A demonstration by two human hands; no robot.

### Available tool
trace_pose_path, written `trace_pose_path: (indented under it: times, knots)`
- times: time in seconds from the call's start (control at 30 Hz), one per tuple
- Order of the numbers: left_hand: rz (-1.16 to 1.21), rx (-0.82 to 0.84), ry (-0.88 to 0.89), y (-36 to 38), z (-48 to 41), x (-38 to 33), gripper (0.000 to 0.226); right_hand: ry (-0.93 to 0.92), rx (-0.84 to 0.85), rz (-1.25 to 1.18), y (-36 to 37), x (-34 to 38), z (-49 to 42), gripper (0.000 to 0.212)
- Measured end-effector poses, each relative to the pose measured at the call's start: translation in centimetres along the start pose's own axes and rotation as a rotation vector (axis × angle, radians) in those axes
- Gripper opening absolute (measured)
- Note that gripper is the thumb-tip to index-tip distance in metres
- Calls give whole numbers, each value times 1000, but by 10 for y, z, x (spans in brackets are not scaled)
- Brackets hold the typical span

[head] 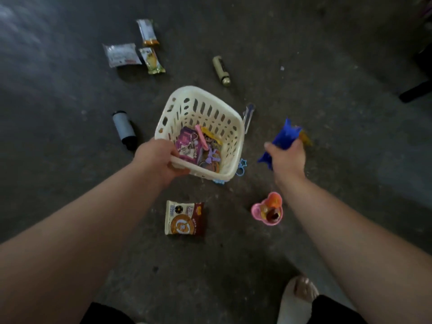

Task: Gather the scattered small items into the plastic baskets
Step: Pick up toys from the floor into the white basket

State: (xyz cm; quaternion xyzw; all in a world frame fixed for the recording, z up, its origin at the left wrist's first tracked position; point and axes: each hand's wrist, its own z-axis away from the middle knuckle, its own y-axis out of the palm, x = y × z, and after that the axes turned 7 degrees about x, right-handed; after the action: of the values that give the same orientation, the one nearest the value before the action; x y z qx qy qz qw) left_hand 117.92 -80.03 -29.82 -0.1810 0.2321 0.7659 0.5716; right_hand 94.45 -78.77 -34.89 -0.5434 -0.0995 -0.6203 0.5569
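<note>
A cream plastic basket (205, 106) stands on the dark floor at the middle of the head view. It holds a purple packet, a pink clip, a keychain and several other small bits. My left hand (156, 160) grips its near rim. To the right of the basket, my right hand (286, 160) holds a blue snack packet (284, 136) above the floor. Scattered around lie a brown and cream snack packet (183, 218), a pink cup-like toy (268, 209), a gold tube (221, 70), a dark cylinder (124, 128) and three wrapped snacks (134, 52).
A clear pen-like item (248, 116) lies against the basket's right side, and light blue star rings (240, 168) lie by its near right corner. My sandalled foot (299, 298) shows at the bottom right. A dark furniture leg (415, 92) reaches in at the far right.
</note>
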Motion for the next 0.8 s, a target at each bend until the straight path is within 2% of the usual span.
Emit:
trace_pose_path:
  times: [0.07,0.13,0.2,0.27,0.37,0.43,0.5,0.57,0.63,0.73,0.8]
  knots:
    - [111,-19,-13,2,6,-2,47,-235,129,16,-2,49,3,40]
    - [181,-1,-26,3,13,-5,56,-398,423,164,4,89,18,50]
    - [211,9,-49,2,18,-7,61,-474,716,454,22,109,32,60]
    - [233,22,-54,2,23,-8,62,-552,863,795,45,108,41,60]
    - [220,56,-19,6,31,-8,62,-586,912,1179,69,93,42,65]
    - [211,61,-1,7,33,-7,67,-558,902,1279,72,90,37,69]
    - [213,66,8,8,35,-8,71,-573,841,1259,67,97,28,57]
    - [219,66,18,8,36,-8,70,-574,779,1130,62,106,20,42]
    - [222,60,16,9,38,-9,70,-550,751,1010,58,113,19,38]
    - [218,57,8,12,41,-9,69,-521,777,981,58,116,22,32]
    - [212,52,10,13,41,-9,69,-544,824,1044,58,116,23,30]
